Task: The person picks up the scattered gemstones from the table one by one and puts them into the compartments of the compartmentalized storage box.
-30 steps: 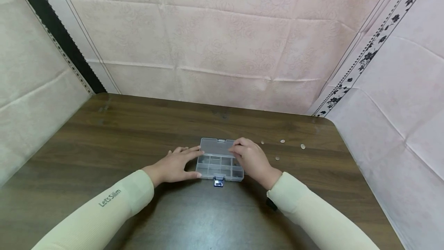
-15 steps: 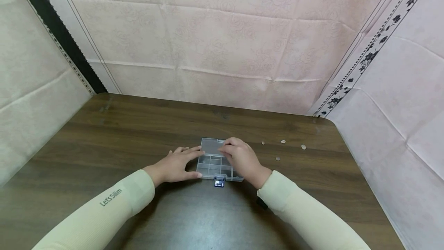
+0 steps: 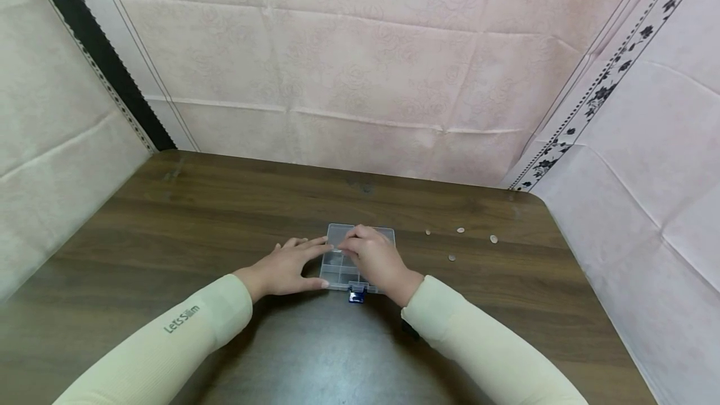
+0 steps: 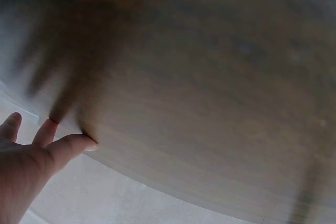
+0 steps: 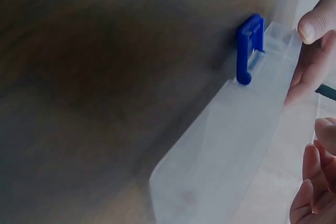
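Note:
A clear plastic compartment box (image 3: 339, 278) lies on the table, lid (image 3: 385, 234) folded back on the far side. At its near edge is a blue latch (image 3: 356, 296), seen larger in the right wrist view (image 5: 247, 48). My left hand (image 3: 284, 269) rests at the box's left side, fingers straight and spread, thumb and fingertips touching the edge. Over the box's left-middle compartments is my right hand (image 3: 378, 260), thumb and fingers drawn together. Anything between those fingertips is too small or hidden to make out. The right hand covers the right-hand compartments.
Several small, round, pale coin-like pieces lie on the brown wooden table (image 3: 253, 199) right of the box, among them one piece (image 3: 494, 239) farthest right and another (image 3: 452, 257) nearer. Pale cloth (image 3: 365, 67) hangs behind the table and along both sides.
My right hand has moved left across the box, from its right side to over the left-middle compartments. The left hand and the box have stayed in place.

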Tool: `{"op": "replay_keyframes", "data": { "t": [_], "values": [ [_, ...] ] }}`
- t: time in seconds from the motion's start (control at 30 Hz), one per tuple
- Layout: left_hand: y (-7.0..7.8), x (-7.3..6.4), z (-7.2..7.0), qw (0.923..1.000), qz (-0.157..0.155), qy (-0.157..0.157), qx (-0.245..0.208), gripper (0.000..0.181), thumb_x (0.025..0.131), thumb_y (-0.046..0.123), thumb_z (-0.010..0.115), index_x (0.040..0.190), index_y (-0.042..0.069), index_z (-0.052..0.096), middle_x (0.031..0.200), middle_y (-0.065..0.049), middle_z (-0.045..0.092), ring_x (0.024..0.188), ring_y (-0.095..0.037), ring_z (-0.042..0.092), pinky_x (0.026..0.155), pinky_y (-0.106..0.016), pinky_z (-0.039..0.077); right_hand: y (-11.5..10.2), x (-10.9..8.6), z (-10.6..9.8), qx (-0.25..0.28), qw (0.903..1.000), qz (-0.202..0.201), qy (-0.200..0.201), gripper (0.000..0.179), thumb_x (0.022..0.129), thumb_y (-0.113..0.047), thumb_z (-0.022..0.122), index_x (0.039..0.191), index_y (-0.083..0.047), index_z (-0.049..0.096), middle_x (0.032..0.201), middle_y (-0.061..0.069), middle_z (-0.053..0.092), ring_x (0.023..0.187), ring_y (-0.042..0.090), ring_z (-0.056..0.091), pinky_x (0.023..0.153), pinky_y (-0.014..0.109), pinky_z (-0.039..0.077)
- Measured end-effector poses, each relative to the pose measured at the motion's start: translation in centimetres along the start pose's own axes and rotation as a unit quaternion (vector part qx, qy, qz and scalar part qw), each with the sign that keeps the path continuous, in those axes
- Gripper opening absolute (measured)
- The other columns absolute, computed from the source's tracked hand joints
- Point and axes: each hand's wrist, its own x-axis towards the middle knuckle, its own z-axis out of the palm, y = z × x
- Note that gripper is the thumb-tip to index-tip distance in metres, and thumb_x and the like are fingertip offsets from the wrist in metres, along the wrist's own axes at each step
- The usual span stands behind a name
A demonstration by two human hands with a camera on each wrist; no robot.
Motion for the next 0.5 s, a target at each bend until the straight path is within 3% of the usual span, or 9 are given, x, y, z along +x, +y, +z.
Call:
{"op": "replay_keyframes", "data": {
  "t": [0.2, 0.5],
  "values": [
    [-0.1, 0.1, 0.1, 1.0, -0.003, -0.005, -0.006, 0.073, 0.086, 0.061, 0.061, 0.149, 0.032, 0.037, 0.159, 0.003, 0.026, 0.141, -0.042, 0.024, 0.101, -0.076, 0.016, -0.4, 0.4, 0.6, -0.002, 0.9999, -0.01, -0.011, 0.016, 0.086, -0.005, 0.071, 0.101, -0.007, 0.076, 0.098, 0.002, 0.064, 0.086, 0.014, 0.061, 0.078, 0.028, 0.054],
    [-0.1, 0.0, 0.0, 0.9999, -0.005, -0.009, -0.006, 0.078, 0.086, 0.063, 0.059, 0.15, 0.026, 0.036, 0.158, 0.003, 0.026, 0.141, -0.041, 0.023, 0.102, -0.075, 0.017, -0.6, 0.7, 1.3, 0.006, 0.9991, -0.003, -0.042, 0.015, 0.089, -0.006, 0.069, 0.102, -0.008, 0.076, 0.099, 0.003, 0.064, 0.091, 0.015, 0.063, 0.079, 0.028, 0.054]
  ]
}}
